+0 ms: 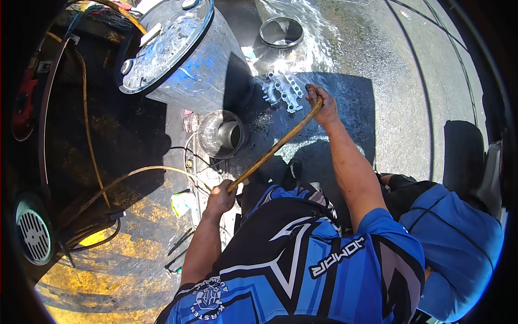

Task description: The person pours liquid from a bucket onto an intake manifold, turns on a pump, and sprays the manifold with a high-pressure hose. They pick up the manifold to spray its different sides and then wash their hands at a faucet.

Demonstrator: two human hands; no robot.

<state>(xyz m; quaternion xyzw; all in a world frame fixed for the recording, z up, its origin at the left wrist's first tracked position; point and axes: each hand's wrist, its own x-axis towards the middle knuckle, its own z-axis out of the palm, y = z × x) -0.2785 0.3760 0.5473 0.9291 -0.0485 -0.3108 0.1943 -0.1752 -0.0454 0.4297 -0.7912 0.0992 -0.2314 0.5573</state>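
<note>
A yellow-brown hose [276, 147] runs between my two hands. My left hand [220, 198] is wrapped round it low in front of my body. Farther out, my right hand [324, 107] grips the hose near its end, with the thumb at the opening. Just beyond that hand, a silver metal engine part with rows of round openings, resembling an intake manifold [286, 89], lies on the wet ground. Bright, white wet streaks surround the part; the stream from the hose cannot be made out clearly.
A large grey-blue drum [210, 65] stands ahead on the left. Near its base is a round metal container [205, 136] with a cylinder inside; a black-rimmed tub [263, 35] sits farther off. More hose [86, 113] trails at left. Another person in a blue shirt [458, 243] is close on my right.
</note>
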